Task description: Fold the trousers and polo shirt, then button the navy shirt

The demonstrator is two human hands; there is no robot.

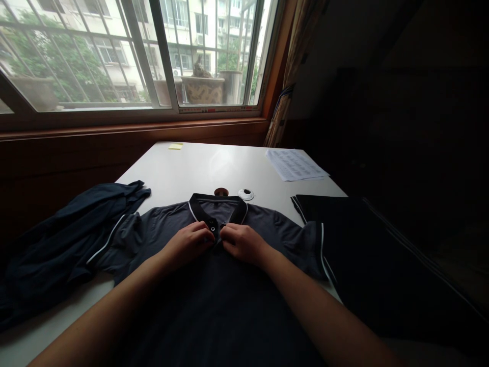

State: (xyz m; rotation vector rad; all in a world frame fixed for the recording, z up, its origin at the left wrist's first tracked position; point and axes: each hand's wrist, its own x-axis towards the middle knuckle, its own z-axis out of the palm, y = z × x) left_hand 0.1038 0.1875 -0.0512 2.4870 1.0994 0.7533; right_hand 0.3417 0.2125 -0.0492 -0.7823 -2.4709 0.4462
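Observation:
A dark polo shirt (225,295) lies spread face up, its sleeves out to both sides and its black, white-edged collar (197,206) pointing away from me. At the neck opening, the fingers of my left hand (193,238) are closed on the left edge of the button placket, just below two small buttons. Opposite it, my right hand (240,242) pinches the right edge of the placket. The two hands are close together with a narrow gap between them. My fingertips are partly hidden by the cloth and knuckles.
The shirt rests on a white table (183,168). Crumpled dark cloth (76,224) lies at left, dark folded trousers (367,255) at right. Beyond the collar are a brown round disc (221,192) and a white one (246,194). Papers (296,164) and a yellow note (175,146) lie farther back.

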